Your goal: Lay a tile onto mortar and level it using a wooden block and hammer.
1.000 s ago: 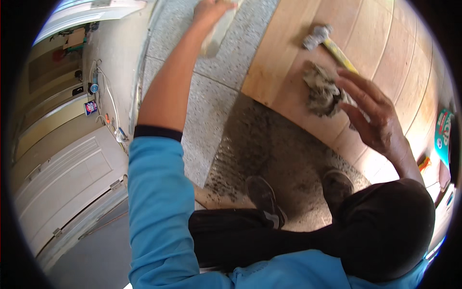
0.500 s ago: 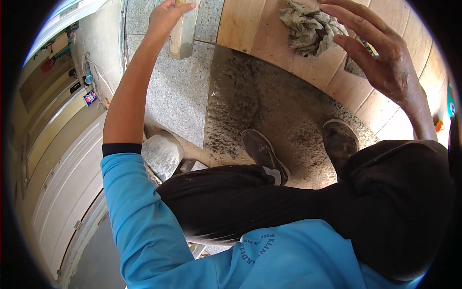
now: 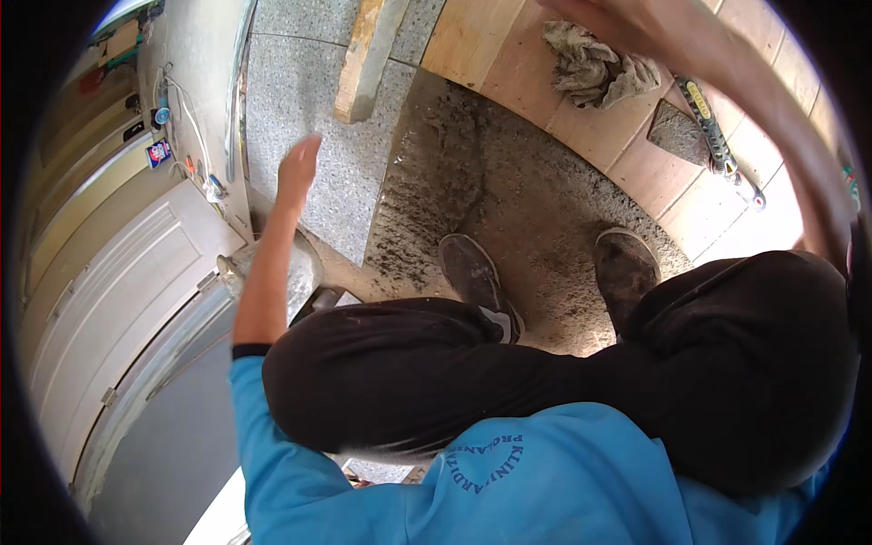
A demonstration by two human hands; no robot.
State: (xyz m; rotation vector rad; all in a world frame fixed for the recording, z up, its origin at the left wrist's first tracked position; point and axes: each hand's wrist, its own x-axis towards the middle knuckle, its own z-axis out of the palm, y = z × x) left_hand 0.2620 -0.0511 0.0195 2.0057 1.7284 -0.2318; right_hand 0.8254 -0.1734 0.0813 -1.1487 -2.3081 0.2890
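The floor tiles (image 3: 309, 118) are pale grey with fine dark and light speckles; the bar (image 3: 368, 68) on them shows a grey face and a yellow-brown one. The planks (image 3: 481, 41) are warm tan crossed by thin lines, and the bare patch (image 3: 536, 173) is mottled dark brown. The crumpled rag (image 3: 590, 68) is grey-beige with darker smudges, the tool handle (image 3: 704, 113) black and yellow, the shirt (image 3: 581, 481) bright blue with navy print, the trousers (image 3: 409, 372) black.

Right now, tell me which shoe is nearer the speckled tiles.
The left shoe, with a pale side patch; the right shoe is nearer the wood-coloured tiles.
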